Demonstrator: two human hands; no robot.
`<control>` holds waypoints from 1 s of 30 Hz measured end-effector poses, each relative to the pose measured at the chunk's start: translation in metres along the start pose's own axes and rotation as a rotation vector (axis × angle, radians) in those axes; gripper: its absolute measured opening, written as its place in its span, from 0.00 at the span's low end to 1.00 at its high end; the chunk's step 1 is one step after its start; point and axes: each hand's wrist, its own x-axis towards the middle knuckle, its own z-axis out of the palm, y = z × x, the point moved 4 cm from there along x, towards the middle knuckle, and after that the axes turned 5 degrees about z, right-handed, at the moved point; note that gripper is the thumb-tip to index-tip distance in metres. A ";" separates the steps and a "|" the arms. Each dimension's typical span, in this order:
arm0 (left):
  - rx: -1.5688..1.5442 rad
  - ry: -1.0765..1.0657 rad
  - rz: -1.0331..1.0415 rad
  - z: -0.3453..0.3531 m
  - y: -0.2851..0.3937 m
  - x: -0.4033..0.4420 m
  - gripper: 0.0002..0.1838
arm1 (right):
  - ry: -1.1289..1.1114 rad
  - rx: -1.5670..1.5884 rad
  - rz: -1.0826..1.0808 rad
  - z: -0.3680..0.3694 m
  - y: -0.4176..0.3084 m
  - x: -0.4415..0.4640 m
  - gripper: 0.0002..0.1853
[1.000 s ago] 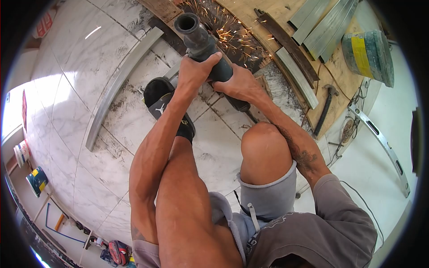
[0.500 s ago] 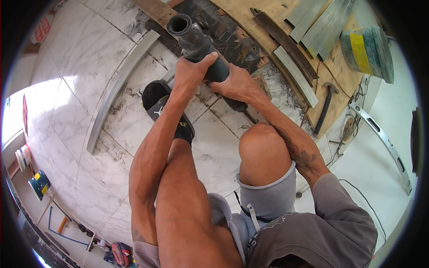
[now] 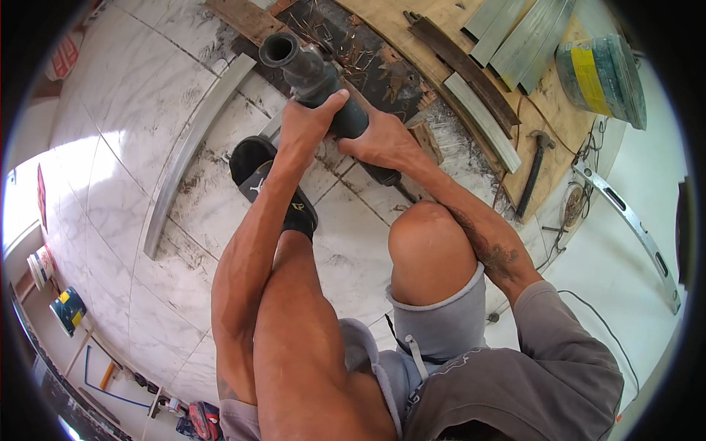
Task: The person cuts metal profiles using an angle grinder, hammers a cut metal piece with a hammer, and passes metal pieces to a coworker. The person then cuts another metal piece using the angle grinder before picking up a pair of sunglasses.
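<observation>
A dark green power tool (image 3: 316, 82) with a round black end is held in both hands above the tiled floor. My left hand (image 3: 309, 128) wraps around its body from the left, thumb across the top. On the other side, my right hand (image 3: 381, 140) grips the same body near its lower part. Sparks show beyond the tool over a dark, scorched board (image 3: 368, 55). The tool's working end is hidden behind its body and my hands. Close to my left hand, a short metal piece (image 3: 272, 126) lies partly under the black sandal (image 3: 254, 165).
A long metal profile (image 3: 195, 147) lies left on the tiles. On the plywood (image 3: 548, 121) at right are metal profiles (image 3: 511, 40), dark strips (image 3: 467, 66) and a hammer (image 3: 535, 173). Beyond stand a bucket (image 3: 599, 81) and a spirit level (image 3: 632, 224); cables trail nearby.
The bright spray of sparks from a second ago has shrunk to a few faint streaks. Both hands and the tool have shifted slightly left in view, still held together.
</observation>
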 end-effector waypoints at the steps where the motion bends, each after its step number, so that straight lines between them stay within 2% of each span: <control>1: 0.003 0.000 -0.002 0.000 0.000 0.000 0.27 | 0.003 0.000 -0.003 0.000 0.001 0.000 0.40; 4: 0.045 0.019 -0.002 0.001 -0.001 0.001 0.26 | 0.021 -0.002 -0.021 -0.001 -0.003 -0.002 0.36; 7: 0.066 -0.006 0.251 0.011 0.004 0.001 0.25 | -0.032 0.011 0.021 -0.012 -0.019 -0.012 0.39; 10: 0.165 0.079 0.149 0.012 -0.002 0.007 0.39 | 0.068 -0.034 0.001 -0.016 -0.025 -0.014 0.42; 12: 0.207 0.102 0.170 0.012 0.002 0.009 0.45 | 0.091 -0.021 -0.021 -0.019 -0.026 -0.013 0.44; 16: 0.376 0.195 0.089 0.017 0.021 -0.003 0.50 | 0.131 -0.050 -0.019 -0.021 -0.028 -0.015 0.43; 19: 0.361 0.173 0.101 0.023 0.023 -0.005 0.51 | 0.110 -0.044 -0.012 -0.024 -0.025 -0.017 0.48; 22: 0.337 0.164 0.101 0.030 0.016 -0.004 0.53 | 0.150 -0.086 -0.006 -0.024 -0.018 -0.015 0.45; 30: 0.174 0.026 0.210 0.041 0.001 0.015 0.46 | 0.227 -0.048 -0.013 -0.033 -0.011 -0.022 0.43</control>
